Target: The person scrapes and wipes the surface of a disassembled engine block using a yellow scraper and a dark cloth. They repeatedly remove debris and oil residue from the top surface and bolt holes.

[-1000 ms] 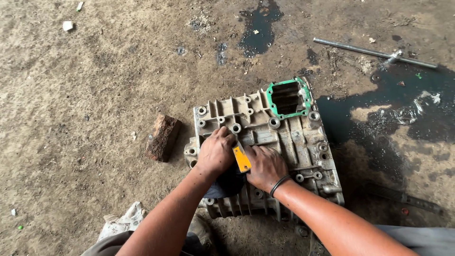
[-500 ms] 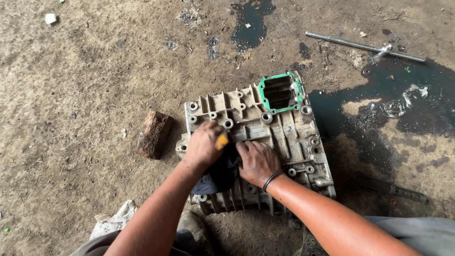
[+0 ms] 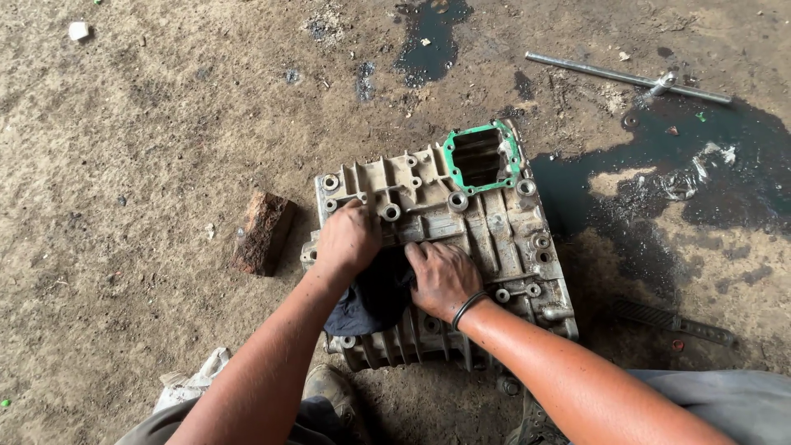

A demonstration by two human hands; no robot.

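Under both hands, on the dirt floor, lies a ribbed grey metal casing, and on its near half sits a dark cloth. The left hand is curled with its fingers bent down, pressing on the casing at the cloth's upper left edge; whether it grips a fold of the cloth or something under it cannot be told. The right hand lies flat and spread, palm down, its thumb side against the cloth's right edge, with a dark band at the wrist. The two hands are close together but not touching, the cloth showing between them.

Just beyond the right hand, at the far corner of the casing, a green gasket frames a square opening. Left of the left hand, just beside the casing, a reddish block of wood rests on the ground. Far beyond the right hand a long metal rod lies at the edge of a dark oil puddle, which spreads to the right of the casing. Near the right forearm, on the stained ground, lies a flat dark metal strip. Below the left forearm a pale rag sits by the person's shoe
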